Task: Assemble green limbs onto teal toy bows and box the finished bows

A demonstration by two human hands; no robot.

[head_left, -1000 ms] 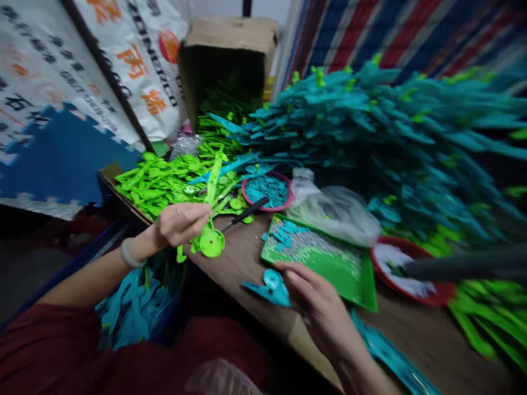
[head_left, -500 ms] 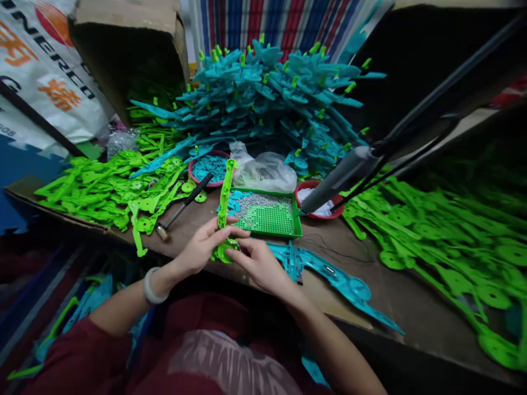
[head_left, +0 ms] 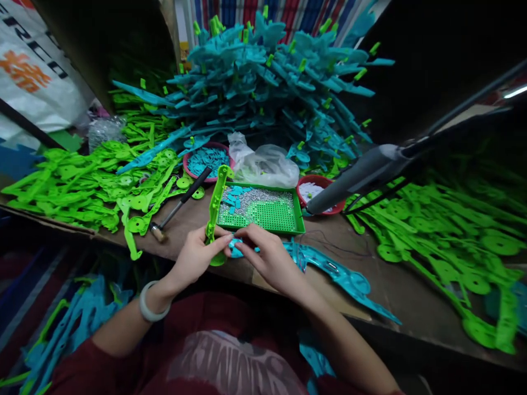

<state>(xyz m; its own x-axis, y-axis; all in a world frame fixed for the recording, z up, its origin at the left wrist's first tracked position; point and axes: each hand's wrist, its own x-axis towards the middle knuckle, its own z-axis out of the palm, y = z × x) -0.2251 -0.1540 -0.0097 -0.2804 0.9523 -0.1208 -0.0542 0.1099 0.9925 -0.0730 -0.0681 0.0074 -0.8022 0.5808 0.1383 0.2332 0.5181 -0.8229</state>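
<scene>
My left hand (head_left: 201, 253) is closed around a long bright green plastic part (head_left: 216, 206), held upright at the table's front edge. Close beside it, fingers bent and pinched near the left fingertips, is my right hand (head_left: 265, 255). Whatever sits between the right fingers is too small or hidden to make out. Behind both hands lies a blue plastic part (head_left: 337, 274) shaped like a bow limb, its left end partly covered by my right hand. Just beyond stands a green tray (head_left: 302, 224) with small silvery pieces and a few blue ones.
A hammer (head_left: 181, 198) lies left of the tray. Green parts (head_left: 66, 181) heap at left and more green parts (head_left: 444, 263) at right. Blue parts (head_left: 263, 93) pile up behind. A red bowl (head_left: 340, 207) sits beneath a grey pole (head_left: 358, 178) that slants across the right side.
The view has shifted slightly. My right hand has drawn a little away from the green part, and its fingers are now curled. The green part leans about the same, still in my left hand.
</scene>
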